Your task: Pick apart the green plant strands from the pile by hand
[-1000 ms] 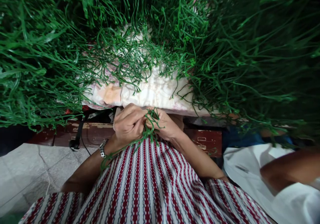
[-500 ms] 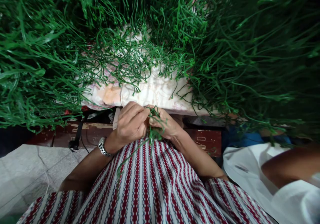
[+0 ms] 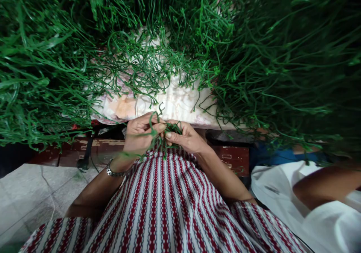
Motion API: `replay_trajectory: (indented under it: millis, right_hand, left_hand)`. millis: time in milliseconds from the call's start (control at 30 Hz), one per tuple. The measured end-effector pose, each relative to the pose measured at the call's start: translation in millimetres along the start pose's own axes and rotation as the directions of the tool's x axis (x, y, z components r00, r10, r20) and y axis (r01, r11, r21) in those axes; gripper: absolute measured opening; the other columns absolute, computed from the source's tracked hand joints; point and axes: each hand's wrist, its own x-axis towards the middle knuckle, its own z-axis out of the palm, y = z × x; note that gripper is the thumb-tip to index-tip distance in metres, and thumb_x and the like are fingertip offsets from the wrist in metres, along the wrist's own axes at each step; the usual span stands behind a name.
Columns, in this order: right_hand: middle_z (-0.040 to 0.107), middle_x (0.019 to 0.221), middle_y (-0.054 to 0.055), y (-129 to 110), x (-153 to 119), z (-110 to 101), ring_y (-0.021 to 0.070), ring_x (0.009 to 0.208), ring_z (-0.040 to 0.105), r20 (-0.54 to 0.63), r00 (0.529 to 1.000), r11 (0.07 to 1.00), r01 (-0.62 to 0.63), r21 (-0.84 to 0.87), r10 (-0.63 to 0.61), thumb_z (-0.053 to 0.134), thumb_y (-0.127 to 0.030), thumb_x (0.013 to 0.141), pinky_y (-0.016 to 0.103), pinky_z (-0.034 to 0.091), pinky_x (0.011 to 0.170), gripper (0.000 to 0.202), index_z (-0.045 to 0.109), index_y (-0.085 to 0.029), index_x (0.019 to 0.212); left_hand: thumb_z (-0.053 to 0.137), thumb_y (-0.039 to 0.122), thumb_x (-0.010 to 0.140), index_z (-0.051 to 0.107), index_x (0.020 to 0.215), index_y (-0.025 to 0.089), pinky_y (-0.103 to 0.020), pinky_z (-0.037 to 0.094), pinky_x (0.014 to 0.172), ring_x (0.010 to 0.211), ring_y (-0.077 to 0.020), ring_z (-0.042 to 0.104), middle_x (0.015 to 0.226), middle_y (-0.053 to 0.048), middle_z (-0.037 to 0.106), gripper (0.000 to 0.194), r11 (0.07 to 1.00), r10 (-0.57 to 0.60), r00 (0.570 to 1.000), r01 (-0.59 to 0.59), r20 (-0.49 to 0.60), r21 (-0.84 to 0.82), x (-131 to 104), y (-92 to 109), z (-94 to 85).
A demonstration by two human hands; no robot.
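Note:
My left hand [image 3: 139, 136], with a metal watch on its wrist, is closed in front of my lap. Thumb and fingers pinch thin green branching stems [image 3: 153, 132], and some loop over the hand, blurred by motion. Close beside it, almost touching, my right hand [image 3: 186, 137] grips a small bunch of the same green stems [image 3: 173, 127] between thumb and curled fingers. Glossy and thin, the stems look like plastic or a leafless plant; I cannot tell which. Part of the bunch is hidden behind the fingers.
Large heaps of green stems rise on the left [image 3: 42, 68], at the back and on the right [image 3: 282, 68]. Beneath lies a pale patterned cloth [image 3: 175, 104] on a surface with a reddish-brown edge [image 3: 107, 147]. At the right, another person's arm [image 3: 324, 187] and white clothing show.
My left hand has turned and shifted slightly left. Stems that hung down over my lap now stick up and loop across that hand. My right hand has barely moved.

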Motion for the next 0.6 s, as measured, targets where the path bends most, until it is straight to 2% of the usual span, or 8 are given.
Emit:
replay_trajectory:
  millis: [67,167,267,367,433,467,567,600]
  right_hand:
    - [0.046,0.062,-0.004,-0.9,-0.1,1.1,0.0049,0.053,0.041,0.021,0.998,0.994,0.055,-0.092,-0.053,0.061,-0.042,0.078,0.018,0.032,0.051,0.03,0.051,-0.013,0.078]
    - [0.041,0.06,-0.005,-4.3,-0.5,3.9,0.0052,0.053,0.035,0.012,0.991,0.964,0.136,-0.229,-0.137,0.057,-0.04,0.081,0.018,0.029,0.051,0.027,0.049,-0.015,0.074]
    - [0.041,0.061,-0.003,-8.3,-0.8,5.1,0.007,0.056,0.036,0.046,0.984,0.938,0.175,-0.3,-0.169,0.053,-0.042,0.083,0.019,0.03,0.052,0.029,0.048,-0.016,0.071]
    - [0.043,0.062,-0.002,-8.2,-2.2,4.2,0.008,0.057,0.038,0.126,0.98,0.942,0.186,-0.279,-0.156,0.052,-0.044,0.083,0.021,0.032,0.054,0.031,0.05,-0.016,0.069]
    - [0.045,0.061,-0.001,-4.7,-5.1,3.1,0.0085,0.056,0.04,0.166,0.974,0.954,0.193,-0.231,-0.157,0.053,-0.045,0.082,0.022,0.033,0.054,0.031,0.05,-0.017,0.068]
    - [0.046,0.06,-0.001,-2.6,-7.1,2.3,0.0091,0.055,0.041,0.184,0.969,0.959,0.198,-0.2,-0.162,0.054,-0.046,0.081,0.023,0.033,0.054,0.033,0.05,-0.017,0.067]
    - [0.046,0.057,-0.001,-0.4,-12.9,-1.8,0.01,0.051,0.041,0.187,0.963,0.964,0.222,-0.145,-0.193,0.054,-0.05,0.079,0.024,0.033,0.052,0.036,0.049,-0.018,0.065]
    - [0.045,0.057,-0.001,-2.6,-13.8,-3.7,0.0099,0.051,0.04,0.164,0.965,0.958,0.23,-0.169,-0.203,0.053,-0.049,0.08,0.024,0.032,0.051,0.035,0.049,-0.018,0.067]
  left_hand:
    - [0.07,0.023,0.068,0.063,0.064,0.017,-0.021,0.045,0.059,0.063,-0.0101,0.054,0.066,0.001,0.059,0.01,0.977,-0.126,0.992,0.12,-0.025,-0.179,0.5,1.0,0.0]
    - [0.074,0.021,0.064,0.062,0.063,0.017,-0.021,0.044,0.063,0.065,-0.0099,0.053,0.067,0.001,0.057,0.013,0.911,-0.237,0.971,0.211,-0.032,-0.356,0.1,5.1,0.9]
    - [0.075,0.027,0.062,0.06,0.065,0.016,-0.021,0.04,0.054,0.057,-0.0085,0.047,0.063,0.001,0.053,0.018,0.852,-0.317,0.948,0.303,0.04,-0.427,-2.4,10.7,2.5]
    - [0.071,0.031,0.066,0.057,0.064,0.016,-0.021,0.035,0.048,0.051,-0.0076,0.042,0.06,0.001,0.047,0.021,0.824,-0.329,0.933,0.361,0.149,-0.436,-4.5,15.9,2.3]
    - [0.068,0.032,0.07,0.053,0.062,0.016,-0.022,0.035,0.046,0.05,-0.0082,0.041,0.058,0.001,0.044,0.023,0.827,-0.302,0.937,0.348,0.173,-0.442,-4.1,20.6,-0.4]
    - [0.067,0.033,0.071,0.052,0.062,0.017,-0.023,0.037,0.047,0.049,-0.0086,0.041,0.057,0.002,0.042,0.023,0.835,-0.274,0.95,0.311,0.147,-0.455,-3.3,23.5,-2.5]
    - [0.064,0.032,0.074,0.051,0.063,0.02,-0.028,0.044,0.054,0.05,-0.0104,0.046,0.053,0.003,0.042,0.022,0.882,-0.121,0.992,0.12,0.028,-0.455,-1.6,33.1,-8.2]
    - [0.064,0.031,0.076,0.053,0.065,0.02,-0.029,0.045,0.057,0.052,-0.0114,0.048,0.055,0.002,0.046,0.019,0.902,-0.069,0.997,0.076,0.031,-0.426,-1.7,35.5,-8.9]
